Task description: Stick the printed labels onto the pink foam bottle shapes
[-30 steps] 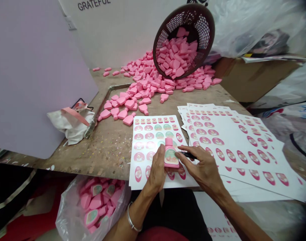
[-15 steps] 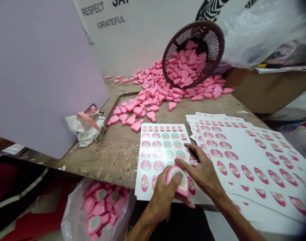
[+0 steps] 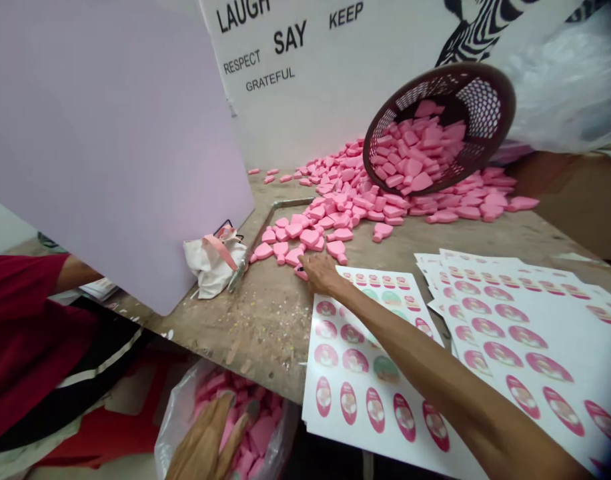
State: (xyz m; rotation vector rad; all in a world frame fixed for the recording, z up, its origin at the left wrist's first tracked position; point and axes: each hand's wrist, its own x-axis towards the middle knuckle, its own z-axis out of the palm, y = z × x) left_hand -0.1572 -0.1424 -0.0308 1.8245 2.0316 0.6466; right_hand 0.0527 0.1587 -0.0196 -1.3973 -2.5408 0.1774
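Fingers of right hand (image 3: 321, 275) stretched to 11 o'clock, tips at pink foam piece (image 3: 301, 272), grip unclear. Left hand (image 3: 205, 445) open, nothing held, over plastic bag (image 3: 178, 440) at 7 o'clock. Tipped basket (image 3: 480, 103) at 1 o'clock, likely so pieces spill within easy reach.

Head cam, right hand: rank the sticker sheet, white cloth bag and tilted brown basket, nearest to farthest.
1. Sticker sheet: directly below the right hand, at the table's near edge.
2. White cloth bag: on the table, left of the hand in view.
3. Tilted brown plastic basket: far side of the table, up and right of the hand.
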